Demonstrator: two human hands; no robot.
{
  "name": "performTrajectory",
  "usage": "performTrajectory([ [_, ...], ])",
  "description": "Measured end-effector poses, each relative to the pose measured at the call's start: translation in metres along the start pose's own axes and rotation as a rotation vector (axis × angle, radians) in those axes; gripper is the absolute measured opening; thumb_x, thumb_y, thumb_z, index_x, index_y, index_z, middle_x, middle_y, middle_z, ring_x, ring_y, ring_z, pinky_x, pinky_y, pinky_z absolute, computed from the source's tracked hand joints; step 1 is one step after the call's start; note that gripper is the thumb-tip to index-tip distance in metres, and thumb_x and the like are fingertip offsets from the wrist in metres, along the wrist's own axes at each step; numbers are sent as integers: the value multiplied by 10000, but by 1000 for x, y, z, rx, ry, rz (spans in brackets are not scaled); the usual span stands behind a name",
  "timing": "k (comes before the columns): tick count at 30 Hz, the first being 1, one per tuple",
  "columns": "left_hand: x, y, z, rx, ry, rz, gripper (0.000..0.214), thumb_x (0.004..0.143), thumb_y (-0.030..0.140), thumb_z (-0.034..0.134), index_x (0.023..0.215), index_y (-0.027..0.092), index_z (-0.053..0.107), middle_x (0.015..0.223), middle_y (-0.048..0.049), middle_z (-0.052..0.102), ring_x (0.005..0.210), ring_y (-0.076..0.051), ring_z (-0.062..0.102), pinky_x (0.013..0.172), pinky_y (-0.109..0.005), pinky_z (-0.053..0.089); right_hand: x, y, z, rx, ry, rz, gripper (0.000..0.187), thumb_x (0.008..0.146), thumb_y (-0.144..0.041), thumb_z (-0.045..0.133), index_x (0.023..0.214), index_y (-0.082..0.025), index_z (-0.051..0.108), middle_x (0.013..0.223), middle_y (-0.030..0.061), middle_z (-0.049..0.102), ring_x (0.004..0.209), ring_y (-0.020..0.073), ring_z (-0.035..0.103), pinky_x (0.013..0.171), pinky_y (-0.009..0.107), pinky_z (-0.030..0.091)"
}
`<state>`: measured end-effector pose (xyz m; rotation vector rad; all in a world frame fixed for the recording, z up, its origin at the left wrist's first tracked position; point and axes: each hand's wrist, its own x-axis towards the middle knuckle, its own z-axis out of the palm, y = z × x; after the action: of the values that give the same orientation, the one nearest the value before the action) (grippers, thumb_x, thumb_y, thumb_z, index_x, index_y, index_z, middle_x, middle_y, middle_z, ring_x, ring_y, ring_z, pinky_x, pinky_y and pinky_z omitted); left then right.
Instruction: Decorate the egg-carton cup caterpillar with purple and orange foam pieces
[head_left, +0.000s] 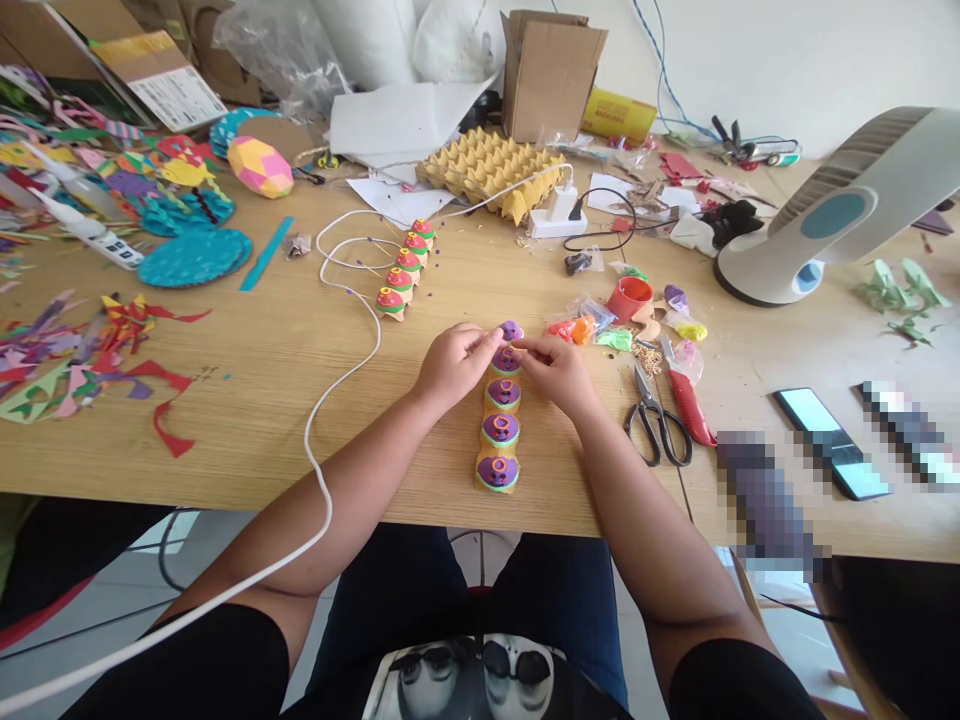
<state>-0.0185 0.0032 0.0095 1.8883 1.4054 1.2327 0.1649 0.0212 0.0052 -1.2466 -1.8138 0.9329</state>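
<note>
A strip of egg-carton cups lies lengthwise in front of me. Its cups are topped with purple clay, green rims, small faces and orange rings. My left hand is closed in a pinch, its fingertips at the edge of the farthest purple cup. From the other side, my right hand pinches just over the second cup, fingertips close to the left ones. Whatever is between the fingers is too small to make out. Farther left stands a similar strip with red and green clay tops, with pins stuck out at its sides.
Scissors and a red-handled cutter lie right of my forearm. Clay packets, an orange cup and a white fan stand beyond. A white cable crosses the table on the left. Paper scraps cover the far left.
</note>
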Motion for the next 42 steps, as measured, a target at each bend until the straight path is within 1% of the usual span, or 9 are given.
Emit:
performTrajectory([
  [6,0,2,-1,45,-10,1,425,982,468,456,878,196,766,857,-59,722,855,-190,650,843,-299,489,0,-3,-2,18,-2,43,283,795,-374,696,951,-154,782,632,-22,504,593,110,401,559,264,316],
  [11,-1,6,-4,155,-25,50,450,981,474,458,737,198,716,705,-59,637,754,-189,589,734,-305,441,2,-2,2,49,19,73,241,781,-366,708,880,-153,762,583,-44,440,554,103,356,532,265,295],
  [14,-1,7,-4,222,-24,99,466,984,449,455,637,201,642,654,-51,575,711,-185,547,691,-315,403,2,-1,3,50,24,77,221,782,-355,701,869,-157,749,579,-41,451,551,105,360,530,262,296],
  [16,0,7,-5,238,-20,113,466,984,431,457,608,201,609,652,-50,566,712,-187,541,694,-319,396,3,-1,3,56,25,74,220,801,-360,677,860,-158,739,612,-21,516,570,113,396,543,262,316],
  [19,0,6,-5,243,-20,122,443,984,421,455,649,197,640,679,-56,590,744,-195,560,721,-320,407,2,0,3,72,20,72,249,830,-392,639,857,-160,724,699,16,614,616,129,458,575,264,358],
  [25,0,5,-4,248,-44,137,435,992,431,431,784,188,726,804,-79,670,843,-207,605,802,-326,442,3,4,5,78,18,57,289,854,-428,601,875,-164,717,735,25,643,667,148,513,623,268,400],
  [29,0,6,-4,276,-52,150,453,994,447,431,776,184,728,804,-80,673,845,-205,608,816,-328,448,4,5,4,84,58,57,283,876,-398,565,868,-155,710,728,20,630,670,143,506,630,266,393],
  [38,-2,5,-4,273,-48,203,397,998,431,445,920,196,755,903,-64,698,919,-198,619,849,-333,473,3,5,-3,93,113,48,293,883,-406,550,878,-160,709,690,2,565,655,140,484,625,270,383],
  [42,-2,6,-5,258,-50,215,425,1007,432,420,901,197,757,904,-66,693,924,-199,620,863,-345,477,4,6,-4,101,123,34,288,882,-407,549,873,-166,706,686,1,559,669,148,496,649,280,399],
])
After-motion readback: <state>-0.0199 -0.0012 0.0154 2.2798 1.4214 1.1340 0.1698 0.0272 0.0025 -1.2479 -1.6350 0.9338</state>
